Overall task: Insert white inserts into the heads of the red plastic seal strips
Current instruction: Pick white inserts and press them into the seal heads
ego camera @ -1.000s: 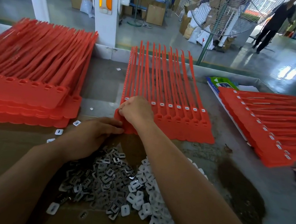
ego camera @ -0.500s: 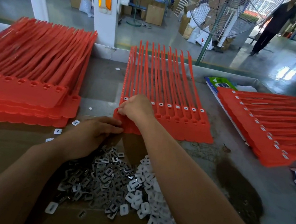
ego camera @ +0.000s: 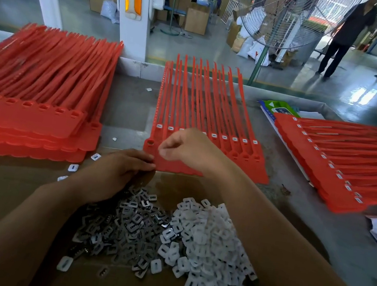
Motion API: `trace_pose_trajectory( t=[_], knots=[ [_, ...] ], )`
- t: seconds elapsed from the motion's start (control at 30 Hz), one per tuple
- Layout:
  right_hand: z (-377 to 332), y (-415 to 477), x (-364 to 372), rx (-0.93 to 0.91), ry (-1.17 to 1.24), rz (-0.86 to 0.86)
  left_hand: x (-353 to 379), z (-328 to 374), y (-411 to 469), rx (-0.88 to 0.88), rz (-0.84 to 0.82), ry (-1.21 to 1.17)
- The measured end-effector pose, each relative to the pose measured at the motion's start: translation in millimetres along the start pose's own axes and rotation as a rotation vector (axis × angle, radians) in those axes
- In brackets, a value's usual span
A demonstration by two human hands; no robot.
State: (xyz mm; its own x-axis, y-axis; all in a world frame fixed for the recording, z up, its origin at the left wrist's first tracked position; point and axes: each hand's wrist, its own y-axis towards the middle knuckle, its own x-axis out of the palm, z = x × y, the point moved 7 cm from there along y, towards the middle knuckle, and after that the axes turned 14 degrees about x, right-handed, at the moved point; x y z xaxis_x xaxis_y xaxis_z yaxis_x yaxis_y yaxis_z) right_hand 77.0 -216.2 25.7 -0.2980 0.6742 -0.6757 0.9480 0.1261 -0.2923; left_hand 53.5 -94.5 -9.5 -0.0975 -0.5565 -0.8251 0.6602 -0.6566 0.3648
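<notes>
The middle stack of red seal strips [ego camera: 210, 121] lies on the table with its heads toward me. Most heads in the top row carry white inserts [ego camera: 234, 139]. My right hand [ego camera: 188, 150] hovers over the left heads, fingers curled, thumb and forefinger tips close together. Blur hides whether they pinch anything. One empty head hole [ego camera: 150, 142] shows just left of it. My left hand [ego camera: 117, 171] rests palm down, its fingertips touching the stack's front edge. A pile of loose white inserts [ego camera: 206, 243] lies between my forearms.
Dark metal clips [ego camera: 129, 222] are heaped left of the inserts on brown cardboard [ego camera: 4, 188]. A thick red strip stack [ego camera: 30, 94] sits at left and another [ego camera: 339, 160] at right over papers. A fan [ego camera: 274, 21] and a person [ego camera: 345, 36] stand beyond the table.
My right hand has lifted off the strip heads and drawn back toward me, uncovering the left inserts. My left hand has stayed at the stack's front edge.
</notes>
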Motion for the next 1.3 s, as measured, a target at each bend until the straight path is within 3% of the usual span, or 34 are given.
trace_pose_trajectory(
  t=[0.17, 0.47, 0.83, 1.07, 1.3],
  knots=[
    [-0.9, -36.2, 18.6, -0.132, -0.288, -0.081, 2.8, -4.0, 0.0, -0.041, -0.013, -0.016],
    [-0.4, -41.9, 41.3, -0.187, -0.429, -0.057, 3.3, -6.9, -2.9, -0.044, -0.016, -0.001],
    [0.4, -42.2, 40.2, -0.208, -0.396, -0.012, 3.8, -7.9, -1.7, -0.050, 0.002, -0.009],
    [1.8, -34.2, 25.0, -0.210, -0.239, 0.043, 6.7, -8.9, -1.1, -0.043, -0.019, -0.031],
    [5.6, -9.3, -0.5, -0.118, -0.160, 0.169, 4.3, -6.7, -2.5, -0.008, -0.006, -0.022]
  ],
)
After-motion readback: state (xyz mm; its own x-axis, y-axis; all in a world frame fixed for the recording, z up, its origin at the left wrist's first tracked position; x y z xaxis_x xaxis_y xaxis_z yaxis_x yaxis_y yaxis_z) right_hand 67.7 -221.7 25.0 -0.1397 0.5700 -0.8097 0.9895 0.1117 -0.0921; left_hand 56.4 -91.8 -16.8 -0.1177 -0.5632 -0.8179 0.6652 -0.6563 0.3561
